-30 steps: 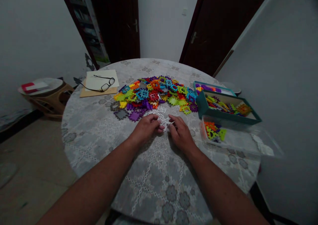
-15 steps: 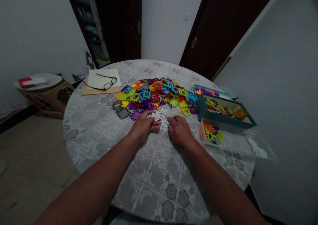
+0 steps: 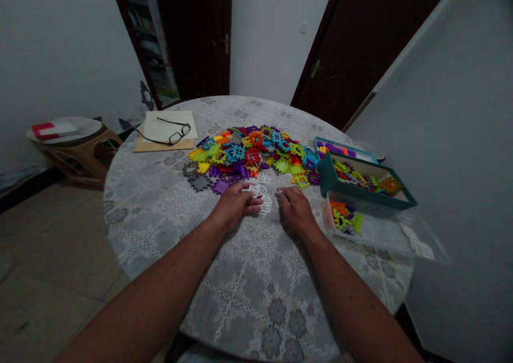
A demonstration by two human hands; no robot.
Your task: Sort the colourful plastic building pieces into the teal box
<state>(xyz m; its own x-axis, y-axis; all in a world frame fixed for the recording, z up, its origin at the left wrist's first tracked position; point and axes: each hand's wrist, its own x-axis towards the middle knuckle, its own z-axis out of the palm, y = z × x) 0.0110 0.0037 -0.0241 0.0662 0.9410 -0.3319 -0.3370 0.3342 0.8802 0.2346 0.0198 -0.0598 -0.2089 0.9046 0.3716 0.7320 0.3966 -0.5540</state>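
Observation:
Both my hands rest on a round table covered by a grey patterned cloth (image 3: 160, 213). My left hand (image 3: 235, 205) has its fingers curled and pinched on white interlocking plastic pieces (image 3: 264, 203) lying between the hands. My right hand (image 3: 294, 208) lies beside them with its fingers bent, the fingertips touching another white piece. Just beyond the hands spreads a pile of several coloured plastic snowflake pieces (image 3: 250, 152).
A teal box (image 3: 363, 194) and its lid (image 3: 344, 146) with coloured pieces stand at the right, a clear tray (image 3: 385, 229) in front of them. Glasses (image 3: 174, 133) lie on papers at the back left. A low stool (image 3: 76, 149) stands on the floor left.
My hands have drawn slightly apart; the right hand has shifted a little to the right off the white pieces. The camera view has drifted slightly.

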